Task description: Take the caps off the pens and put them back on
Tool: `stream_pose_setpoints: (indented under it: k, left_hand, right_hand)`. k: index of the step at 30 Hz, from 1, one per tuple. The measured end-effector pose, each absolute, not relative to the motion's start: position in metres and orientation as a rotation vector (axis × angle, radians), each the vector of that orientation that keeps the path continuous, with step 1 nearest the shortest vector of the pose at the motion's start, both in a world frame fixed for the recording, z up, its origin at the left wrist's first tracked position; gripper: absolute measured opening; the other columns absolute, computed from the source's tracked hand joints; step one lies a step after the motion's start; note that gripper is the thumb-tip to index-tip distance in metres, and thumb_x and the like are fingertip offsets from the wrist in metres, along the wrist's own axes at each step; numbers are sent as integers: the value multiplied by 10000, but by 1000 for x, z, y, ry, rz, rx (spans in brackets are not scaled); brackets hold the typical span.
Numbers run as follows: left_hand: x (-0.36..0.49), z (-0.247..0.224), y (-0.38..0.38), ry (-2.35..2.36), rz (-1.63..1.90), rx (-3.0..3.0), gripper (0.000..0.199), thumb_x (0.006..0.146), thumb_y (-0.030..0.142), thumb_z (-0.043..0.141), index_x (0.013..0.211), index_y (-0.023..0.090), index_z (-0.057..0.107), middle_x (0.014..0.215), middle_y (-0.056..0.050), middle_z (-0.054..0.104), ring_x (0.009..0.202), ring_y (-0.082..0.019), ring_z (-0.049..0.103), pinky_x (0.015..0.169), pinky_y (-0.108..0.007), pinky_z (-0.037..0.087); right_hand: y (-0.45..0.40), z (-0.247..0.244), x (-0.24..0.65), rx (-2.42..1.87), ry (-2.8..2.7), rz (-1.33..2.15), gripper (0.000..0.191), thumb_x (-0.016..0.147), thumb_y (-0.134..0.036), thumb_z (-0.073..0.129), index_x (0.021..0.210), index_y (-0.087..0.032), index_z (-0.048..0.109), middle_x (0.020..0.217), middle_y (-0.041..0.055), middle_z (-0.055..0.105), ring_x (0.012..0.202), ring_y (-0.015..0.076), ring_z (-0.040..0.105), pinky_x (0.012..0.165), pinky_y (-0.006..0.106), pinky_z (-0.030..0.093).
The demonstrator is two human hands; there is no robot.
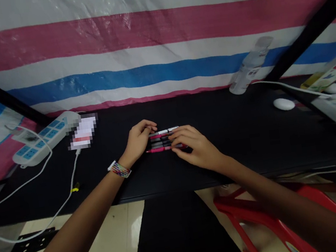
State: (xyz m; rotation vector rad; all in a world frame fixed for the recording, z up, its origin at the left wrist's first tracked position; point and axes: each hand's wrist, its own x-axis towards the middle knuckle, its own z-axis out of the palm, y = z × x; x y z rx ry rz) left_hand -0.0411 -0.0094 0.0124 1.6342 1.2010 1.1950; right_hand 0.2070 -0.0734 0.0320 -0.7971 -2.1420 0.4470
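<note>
Several pens lie side by side in a row on the black tabletop between my two hands. A white pen (164, 132) is at the far side of the row. Grey and dark pens (159, 144) are in the middle, and a pink pen (159, 149) is nearest to me. My left hand (138, 139) rests at the left ends of the pens, its fingers loosely bent and grasping nothing. My right hand (197, 146) lies over their right ends, fingers apart and touching the pens. It hides those ends. A colourful woven band (119, 169) is on my left wrist.
A phone (83, 130) on a white charging cable (74, 176) and a power strip (47, 136) are at the left. A clear bottle (250, 66) and a white rounded object (283, 104) stand at the right. A red plastic stool (245, 211) is below the table edge.
</note>
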Motion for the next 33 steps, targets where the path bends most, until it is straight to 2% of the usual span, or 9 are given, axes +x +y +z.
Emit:
stream_pose_setpoints:
  k: [3,6,8,12,18,24,28,30,33]
  left_hand:
    - [-41,19,-8,1187,1214,1635,232,1003,279,590,984,199,807,953,-71,812,886,-209,737,847,-342,585]
    - [-41,30,-3,1126,1246,1652,420,1092,445,510,968,191,821,933,-88,806,879,-220,733,835,-346,581]
    - [-41,38,2,1089,1216,1703,405,1077,487,569,973,191,826,912,-80,797,884,-221,732,830,-339,573]
    - [-39,48,18,1086,1215,1854,174,944,359,801,984,190,813,976,-67,807,907,-206,723,865,-333,557]
    - [-38,40,41,1132,1305,1866,89,947,276,774,982,199,799,970,-62,808,892,-202,714,844,-343,551]
    - [-38,21,44,1174,1275,1903,104,973,301,720,974,220,785,891,-41,789,813,-199,692,766,-335,523]
    - [-40,19,44,1232,1255,1916,384,1069,434,602,778,220,733,661,-14,668,638,-173,593,660,-320,461]
    - [-41,20,44,1233,1246,1899,474,1093,468,563,714,222,706,624,-13,627,613,-167,567,652,-323,449]
    - [-43,21,45,1192,1296,1843,265,1018,437,705,861,230,760,711,-10,667,678,-171,604,687,-318,471]
  right_hand:
    - [-57,38,209,-878,-2083,449,107,1024,-280,681,1015,-291,787,986,58,810,1052,305,703,984,513,571]
    - [-31,40,209,-918,-2018,474,116,1017,-330,705,995,-275,805,996,61,822,965,286,691,956,487,551]
    - [-12,40,207,-949,-1932,504,106,987,-347,736,970,-279,816,997,50,826,948,280,693,935,474,546]
    - [26,39,199,-960,-1712,731,119,937,-381,791,935,-271,834,979,41,824,907,251,720,892,435,557]
    - [54,28,201,-946,-1321,1178,268,788,-449,922,934,-247,825,766,4,711,661,154,612,622,319,526]
    - [53,17,205,-940,-1244,1284,305,738,-445,973,913,-237,833,779,14,727,650,144,623,610,321,546]
    - [54,16,202,-922,-1271,1280,309,750,-440,972,939,-235,838,798,16,741,663,147,640,640,337,575]
    - [54,15,201,-909,-1277,1294,303,757,-429,972,947,-234,839,812,19,744,682,150,651,656,340,587]
    - [54,14,200,-890,-1254,1315,302,755,-425,977,941,-234,836,807,16,735,690,149,652,660,336,592]
